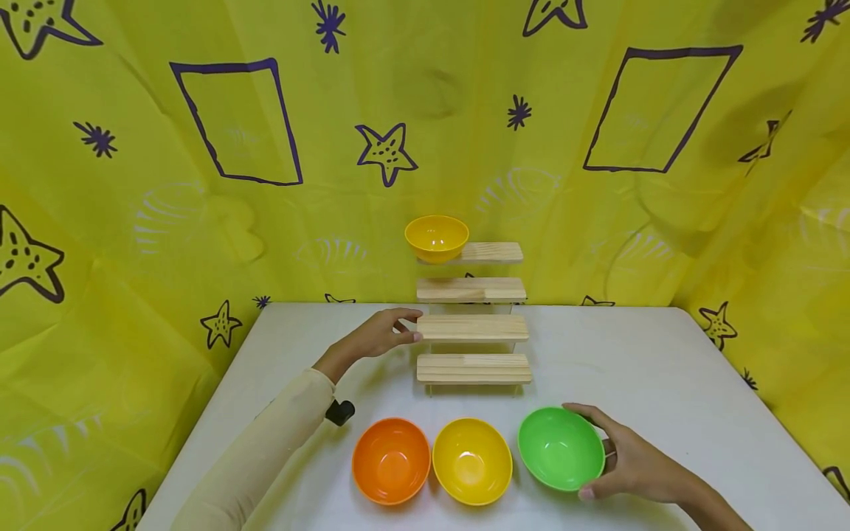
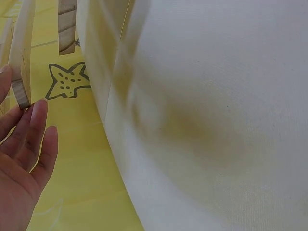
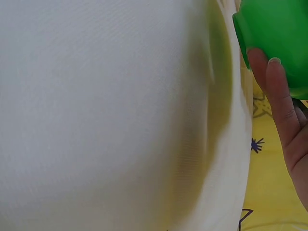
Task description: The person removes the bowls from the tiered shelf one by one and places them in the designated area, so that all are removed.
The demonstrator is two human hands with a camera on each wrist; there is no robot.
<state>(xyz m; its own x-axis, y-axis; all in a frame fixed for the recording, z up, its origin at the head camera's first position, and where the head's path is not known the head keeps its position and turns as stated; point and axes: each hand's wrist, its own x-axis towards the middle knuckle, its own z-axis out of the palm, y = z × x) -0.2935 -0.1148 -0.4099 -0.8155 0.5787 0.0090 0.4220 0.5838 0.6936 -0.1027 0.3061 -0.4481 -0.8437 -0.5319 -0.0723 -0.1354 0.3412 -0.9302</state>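
Note:
My right hand (image 1: 631,461) holds a green bowl (image 1: 561,448) by its right side, thumb near the front rim and fingers at the back. In the right wrist view, fingertips lie along the outer wall of the bowl (image 3: 279,38). At the left end of a wooden step (image 1: 473,327), my left hand (image 1: 381,335) pinches the board between thumb and fingers. This step is the second from the bottom on a tiered stand. The left wrist view shows the fingertips of that hand (image 2: 24,163) at the board's end. A yellow bowl (image 1: 437,237) sits on the left of the top step (image 1: 494,253).
An orange bowl (image 1: 392,462) and another yellow bowl (image 1: 472,462) stand side by side on the white table (image 1: 631,354), in front of the stand's lowest step (image 1: 474,369). Yellow patterned cloth (image 1: 451,81) surrounds the table at the back and sides.

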